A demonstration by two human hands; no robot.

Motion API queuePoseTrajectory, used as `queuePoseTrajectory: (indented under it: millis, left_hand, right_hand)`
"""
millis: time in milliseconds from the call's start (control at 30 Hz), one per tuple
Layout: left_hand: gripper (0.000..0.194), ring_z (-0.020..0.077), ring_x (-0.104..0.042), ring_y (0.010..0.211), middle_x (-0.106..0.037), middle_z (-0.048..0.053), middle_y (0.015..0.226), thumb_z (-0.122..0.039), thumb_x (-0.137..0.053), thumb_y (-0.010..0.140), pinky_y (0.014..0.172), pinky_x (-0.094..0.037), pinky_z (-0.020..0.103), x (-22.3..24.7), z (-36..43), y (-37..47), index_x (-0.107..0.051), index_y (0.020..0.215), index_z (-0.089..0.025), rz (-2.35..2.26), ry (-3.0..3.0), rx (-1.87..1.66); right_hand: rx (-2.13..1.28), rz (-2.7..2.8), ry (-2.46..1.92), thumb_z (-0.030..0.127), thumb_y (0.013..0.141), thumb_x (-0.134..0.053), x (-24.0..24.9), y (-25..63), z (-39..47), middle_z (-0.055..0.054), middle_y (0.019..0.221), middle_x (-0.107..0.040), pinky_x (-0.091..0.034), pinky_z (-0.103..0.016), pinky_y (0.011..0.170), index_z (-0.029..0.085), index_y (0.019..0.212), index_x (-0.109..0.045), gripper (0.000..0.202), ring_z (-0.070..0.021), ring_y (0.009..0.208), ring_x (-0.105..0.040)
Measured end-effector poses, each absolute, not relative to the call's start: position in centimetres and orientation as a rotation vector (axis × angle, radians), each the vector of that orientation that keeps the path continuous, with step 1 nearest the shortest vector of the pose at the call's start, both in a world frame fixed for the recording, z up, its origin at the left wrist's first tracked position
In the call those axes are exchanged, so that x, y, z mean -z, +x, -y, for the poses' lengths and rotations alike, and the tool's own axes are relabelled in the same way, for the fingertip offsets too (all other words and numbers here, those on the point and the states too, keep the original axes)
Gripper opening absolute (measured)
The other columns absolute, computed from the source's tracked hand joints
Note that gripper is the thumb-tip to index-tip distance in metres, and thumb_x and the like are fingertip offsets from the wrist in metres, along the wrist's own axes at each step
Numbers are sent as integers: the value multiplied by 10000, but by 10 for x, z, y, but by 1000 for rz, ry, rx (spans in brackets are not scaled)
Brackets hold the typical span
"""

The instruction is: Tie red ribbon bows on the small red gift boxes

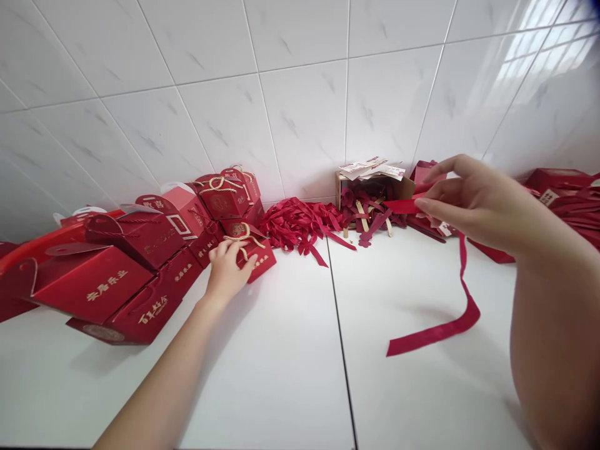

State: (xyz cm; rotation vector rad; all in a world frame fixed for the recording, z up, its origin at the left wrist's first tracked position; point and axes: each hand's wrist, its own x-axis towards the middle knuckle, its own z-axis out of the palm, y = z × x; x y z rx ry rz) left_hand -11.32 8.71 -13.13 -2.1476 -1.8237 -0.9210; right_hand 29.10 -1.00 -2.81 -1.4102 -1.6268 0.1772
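My left hand has its fingers over the top of a small red gift box with gold lettering and gold cord, the thumb at its front. That box sits on the white tabletop beside a stack of similar boxes. On the right, my right hand is raised above the table, thumb and fingers pinched on a red ribbon. One end of the ribbon sticks out to the left of the fingertips. Its other end hangs below the hand and bends left, over the table.
More red gift boxes are stacked along the left. Against the tiled wall lies a heap of red ribbons. Next to it, an open carton holds dark red pieces, with paper cards on top. Red packaging lies far right.
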Motion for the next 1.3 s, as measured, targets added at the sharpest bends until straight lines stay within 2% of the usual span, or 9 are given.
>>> queuePoseTrajectory:
  millis: [167,300,433,567,833,1033,1133,1233,1300]
  left_hand:
    - [510,296,-379,1205,-500,78,1229,-488,-637,748,1059,-277,457,115,-61,-90,-565,1200,-263,1362,-2958,832]
    - [457,298,-437,1129,-546,104,1131,-535,-512,829,998,-332,455,111,-42,-74,-594,1173,-245,1095,-3415,1178]
    - [364,183,-485,836,-508,30,836,-396,-459,901,814,-404,331,118,-31,-52,-568,1220,-259,1403,-3340,1692]
    - [604,107,-419,686,-436,-12,909,-270,-565,829,587,-369,221,126,-31,-39,-322,1377,-345,1802,-2981,2095]
    - [171,231,-454,1089,-496,57,1092,-270,-540,818,907,-373,326,127,-27,-46,-566,978,-217,1512,-3183,1764]
    - [600,296,-491,1117,-432,105,1276,-451,-629,767,926,-421,415,119,-15,-42,-392,1288,-270,1462,-3662,1399]
    - [816,355,-356,1262,-320,104,1395,-515,-713,664,1010,-362,457,117,-14,-43,-338,1355,-297,1396,-3653,1286]
    - [751,367,-226,1339,-272,86,1433,-603,-680,655,1076,-286,460,116,-12,-42,-461,1298,-284,1317,-3594,1303]
    - [560,341,-264,1328,-338,92,1395,-632,-516,780,1088,-266,451,114,-10,-39,-566,1192,-256,1363,-3564,1397]
  right_hand:
    - [-340,1952,-1507,394,835,-551,22,278,12,-33,777,-655,-444,-267,542,232,1004,-538,234,-154,661,-594]
    - [-519,2118,-1532,385,839,-528,21,263,8,-27,782,-673,-468,-294,606,247,1027,-565,237,-185,731,-629]
    - [-688,2221,-1499,361,819,-529,26,255,5,-27,764,-675,-446,-269,573,225,1020,-573,247,-185,726,-635]
    - [-863,2276,-1433,338,800,-544,29,248,6,-21,778,-680,-438,-254,568,221,985,-562,220,-174,718,-638]
    - [-1050,2189,-1360,239,811,-513,37,227,6,-3,671,-646,-420,-254,558,215,923,-455,128,-160,648,-610]
    - [-1028,2111,-1373,232,827,-511,39,220,5,28,652,-624,-407,-238,564,225,915,-422,125,-137,647,-590]
    - [-1021,2123,-1373,225,830,-505,41,220,4,38,653,-610,-404,-236,565,225,914,-415,124,-129,638,-578]
    - [-1028,2116,-1351,205,825,-501,43,218,3,48,628,-582,-405,-234,565,225,907,-402,130,-125,625,-565]
    - [-1052,2110,-1323,195,823,-496,46,215,2,52,614,-565,-409,-235,562,226,905,-397,132,-126,618,-559]
